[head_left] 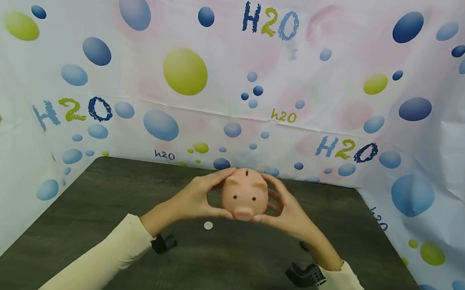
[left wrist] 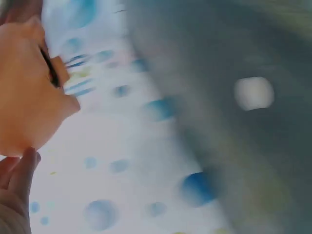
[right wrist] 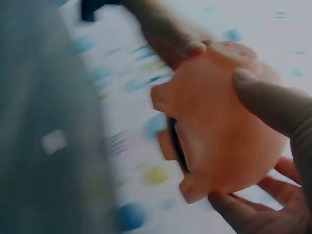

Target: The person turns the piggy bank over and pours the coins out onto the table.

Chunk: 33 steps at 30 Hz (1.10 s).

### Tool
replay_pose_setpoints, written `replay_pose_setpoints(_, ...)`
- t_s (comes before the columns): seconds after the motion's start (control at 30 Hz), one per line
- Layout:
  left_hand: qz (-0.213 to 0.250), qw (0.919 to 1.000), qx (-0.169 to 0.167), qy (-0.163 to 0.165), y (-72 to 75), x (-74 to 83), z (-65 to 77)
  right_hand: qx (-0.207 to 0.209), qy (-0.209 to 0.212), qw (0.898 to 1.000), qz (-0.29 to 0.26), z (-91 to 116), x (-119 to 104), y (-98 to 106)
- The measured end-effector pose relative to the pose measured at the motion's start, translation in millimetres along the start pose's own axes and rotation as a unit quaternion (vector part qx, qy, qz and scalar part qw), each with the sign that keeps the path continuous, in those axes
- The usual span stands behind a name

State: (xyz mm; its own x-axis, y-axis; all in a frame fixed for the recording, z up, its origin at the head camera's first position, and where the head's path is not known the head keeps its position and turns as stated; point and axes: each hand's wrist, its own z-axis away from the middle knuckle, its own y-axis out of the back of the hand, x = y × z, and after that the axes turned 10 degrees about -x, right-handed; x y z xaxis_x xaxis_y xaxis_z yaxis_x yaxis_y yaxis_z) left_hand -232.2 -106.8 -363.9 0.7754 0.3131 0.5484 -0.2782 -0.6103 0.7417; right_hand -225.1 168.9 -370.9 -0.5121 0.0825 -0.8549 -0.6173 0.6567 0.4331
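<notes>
A pink piggy bank [head_left: 245,194] faces the head camera, with its coin slot on top and its snout at the front. My left hand [head_left: 195,196] grips one side of it, thumb low by the snout and fingers up near the top. On the other side my right hand [head_left: 290,211] holds it the same way. Held up, the piggy bank [right wrist: 219,126] shows its short feet and a dark round plug [right wrist: 179,145] in its belly in the right wrist view. Below it, a small white disc [head_left: 208,225] lies on the table.
The dark wood-look table [head_left: 231,268] has a white curtain [head_left: 230,63] with dots and H2O lettering behind it and at both sides. A small dark round object [head_left: 304,245] lies by the right forearm, partly hidden. Black straps [head_left: 306,276] hang at the wrists.
</notes>
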Motion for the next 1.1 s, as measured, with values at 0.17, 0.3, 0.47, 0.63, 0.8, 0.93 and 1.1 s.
replay_pose_setpoints(0.17,-0.072,0.9939,-0.080,0.027,-35.0,-19.9,21.2,-0.027,-0.042,0.998,0.025,17,42,-27)
replay_pose_setpoints(0.3,-0.056,0.9944,-0.076,0.048,-38.5,-21.6,23.1,-0.015,-0.047,0.999,0.011,18,51,-31)
replay_pose_setpoints(0.47,-0.053,0.9949,-0.063,0.058,-30.2,-19.9,19.9,-0.008,-0.034,0.999,0.014,12,44,-26)
replay_pose_setpoints(0.63,0.004,0.9948,-0.074,0.069,-28.9,-20.2,19.8,-0.023,-0.061,0.998,-0.006,14,40,-23)
replay_pose_setpoints(0.8,0.101,0.9841,-0.072,0.127,-31.4,-22.4,19.5,-0.037,-0.112,0.989,-0.093,16,39,-20)
replay_pose_setpoints(0.93,0.135,0.9700,-0.083,0.185,-34.6,-23.1,17.8,-0.052,-0.164,0.972,-0.161,14,35,-20)
replay_pose_setpoints(1.1,0.198,0.9404,-0.098,0.258,-41.8,-22.9,17.7,-0.074,-0.241,0.941,-0.228,14,34,-24)
